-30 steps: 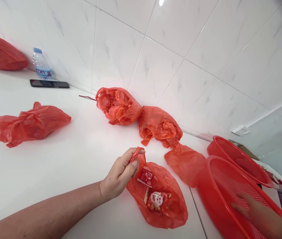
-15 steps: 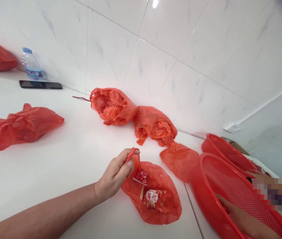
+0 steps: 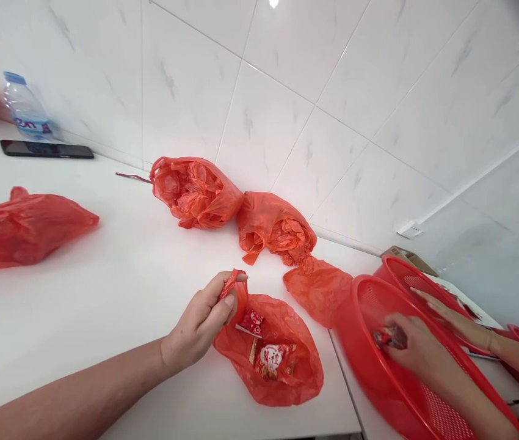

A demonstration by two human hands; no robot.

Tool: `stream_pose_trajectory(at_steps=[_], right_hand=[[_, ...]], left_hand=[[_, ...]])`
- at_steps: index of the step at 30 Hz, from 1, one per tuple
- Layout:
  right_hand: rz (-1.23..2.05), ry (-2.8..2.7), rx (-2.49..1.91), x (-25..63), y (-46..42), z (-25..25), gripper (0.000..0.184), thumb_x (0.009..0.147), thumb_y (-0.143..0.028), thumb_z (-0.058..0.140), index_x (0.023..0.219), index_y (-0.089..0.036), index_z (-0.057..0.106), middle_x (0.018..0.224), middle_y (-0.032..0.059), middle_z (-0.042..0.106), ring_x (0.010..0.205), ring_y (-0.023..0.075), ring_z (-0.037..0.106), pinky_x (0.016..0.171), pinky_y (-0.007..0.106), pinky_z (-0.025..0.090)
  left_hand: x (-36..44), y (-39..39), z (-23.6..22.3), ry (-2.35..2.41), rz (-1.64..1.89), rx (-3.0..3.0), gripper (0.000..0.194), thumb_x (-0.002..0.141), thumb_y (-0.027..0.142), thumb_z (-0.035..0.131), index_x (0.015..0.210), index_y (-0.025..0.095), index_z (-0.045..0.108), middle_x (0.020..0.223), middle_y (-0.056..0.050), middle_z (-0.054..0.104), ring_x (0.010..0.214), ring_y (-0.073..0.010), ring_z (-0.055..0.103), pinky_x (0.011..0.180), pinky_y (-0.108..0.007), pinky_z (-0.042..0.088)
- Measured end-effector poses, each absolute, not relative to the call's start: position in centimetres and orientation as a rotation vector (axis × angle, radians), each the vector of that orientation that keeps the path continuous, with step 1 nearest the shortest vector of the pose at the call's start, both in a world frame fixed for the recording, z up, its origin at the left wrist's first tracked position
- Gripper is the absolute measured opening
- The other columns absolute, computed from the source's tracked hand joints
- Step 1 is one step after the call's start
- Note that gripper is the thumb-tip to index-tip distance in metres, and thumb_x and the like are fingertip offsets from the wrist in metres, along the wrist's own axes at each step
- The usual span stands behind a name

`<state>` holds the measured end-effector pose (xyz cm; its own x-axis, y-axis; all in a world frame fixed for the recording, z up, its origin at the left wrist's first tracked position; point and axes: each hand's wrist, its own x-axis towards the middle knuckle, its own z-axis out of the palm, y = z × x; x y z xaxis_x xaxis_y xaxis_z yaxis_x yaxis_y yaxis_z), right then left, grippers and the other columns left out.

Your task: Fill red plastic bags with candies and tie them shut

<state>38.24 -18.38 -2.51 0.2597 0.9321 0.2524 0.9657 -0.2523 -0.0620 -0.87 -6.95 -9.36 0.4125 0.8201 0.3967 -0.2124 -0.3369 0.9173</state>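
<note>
My left hand [image 3: 204, 318] is closed around the handle of a thin red plastic bag [image 3: 296, 379] and holds it up. The bag's mouth gapes open on the white table. Inside lie a red packet with white print [image 3: 271, 357] and a smaller red packet [image 3: 251, 322]. My right hand [image 3: 408, 345] is over the near red basket [image 3: 364, 342], closed on a small dark and red packet [image 3: 385, 336]; its exact kind is blurred.
Along the wall lie crumpled red bags [image 3: 195, 192], [image 3: 278, 226] and a flat one [image 3: 319, 290]. A tied red bag [image 3: 35, 229], a phone [image 3: 46, 149] and a water bottle [image 3: 28, 110] are left. Another person's hand [image 3: 447, 311] is by the far basket [image 3: 394, 269].
My right hand has risen from inside the near basket with a small packet in it. My left hand keeps its hold on the bag. The view has shifted slightly right.
</note>
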Motion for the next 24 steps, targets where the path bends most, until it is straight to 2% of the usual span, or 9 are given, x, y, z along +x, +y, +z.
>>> stream_pose_trajectory(at_steps=[2,5,7,11,14,17,19,24], right_hand=[[-0.332,-1.805,-2.259,36.1,-17.8,-1.2,0.023,0.071,-0.031,0.057,0.092,-0.022,0.059,0.093,0.0097,0.057,0.08,0.0235,0.061,0.07,0.036,0.053],[-0.544,-1.917,-2.155,29.8,-17.5,0.0,0.021,0.075,-0.027,0.051,0.096,-0.024,0.057,0.107,0.0094,0.049,0.081,0.0216,0.06,0.068,0.036,0.053],[-0.619,-2.046,-1.959,25.2,-17.5,-0.1,0.026,0.077,-0.021,0.047,0.101,-0.024,0.057,0.113,0.0098,0.047,0.092,0.0234,0.059,0.07,0.035,0.053],[-0.589,-2.171,-1.661,18.4,-17.1,-2.2,0.031,0.077,-0.017,0.049,0.106,-0.026,0.056,0.116,0.0099,0.045,0.09,0.0208,0.059,0.071,0.032,0.054],[-0.517,-2.209,-1.578,15.5,-15.7,-4.5,0.03,0.077,-0.017,0.053,0.106,-0.025,0.057,0.11,0.0099,0.05,0.089,0.0208,0.06,0.071,0.032,0.055],[-0.557,-2.256,-1.599,14.3,-14.3,-5.9,0.037,0.079,-0.015,0.056,0.114,-0.023,0.056,0.118,0.0122,0.053,0.1,0.0245,0.059,0.08,0.038,0.054],[-0.562,-2.291,-1.641,14.7,-13.9,-5.7,0.039,0.08,-0.018,0.058,0.119,-0.024,0.054,0.127,0.0131,0.05,0.109,0.0268,0.056,0.087,0.042,0.052],[-0.681,-2.086,-1.886,21.5,-14.5,-1.8,0.033,0.088,-0.035,0.048,0.117,-0.023,0.056,0.13,0.0119,0.049,0.117,0.0283,0.051,0.094,0.046,0.047]], left_hand=[[-0.9,-6.9,-9.3,0.559,1.175,1.563,0.033,0.095,0.029,0.03,0.124,0.022,0.044,0.063,0.005,0.041,0.057,-0.0127,0.038,0.06,-0.027,0.037],[-0.9,-6.9,-9.3,0.565,1.179,1.565,0.033,0.095,0.029,0.031,0.125,0.023,0.043,0.066,0.004,0.042,0.059,-0.013,0.039,0.062,-0.028,0.038],[-0.9,-6.9,-9.3,0.572,1.174,1.566,0.033,0.095,0.029,0.031,0.125,0.022,0.042,0.066,0.004,0.042,0.059,-0.0133,0.039,0.062,-0.028,0.038],[-1.0,-7.1,-9.4,0.562,1.149,1.561,0.034,0.096,0.031,0.031,0.127,0.02,0.041,0.065,0.004,0.041,0.057,-0.0131,0.037,0.058,-0.027,0.036],[-1.1,-7.2,-9.4,0.55,1.158,1.564,0.034,0.096,0.031,0.032,0.127,0.021,0.041,0.065,0.005,0.041,0.057,-0.0129,0.038,0.061,-0.028,0.037],[-1.3,-7.2,-9.5,0.533,1.173,1.571,0.035,0.095,0.031,0.033,0.128,0.021,0.041,0.065,0.005,0.042,0.058,-0.0129,0.041,0.063,-0.028,0.04],[-1.4,-7.1,-9.6,0.539,1.164,1.594,0.036,0.095,0.031,0.033,0.129,0.021,0.041,0.064,0.004,0.041,0.056,-0.0128,0.039,0.059,-0.027,0.039],[-1.5,-6.6,-9.9,0.57,1.15,1.661,0.036,0.096,0.033,0.032,0.129,0.022,0.04,0.064,0.004,0.041,0.055,-0.0124,0.037,0.054,-0.025,0.036]])
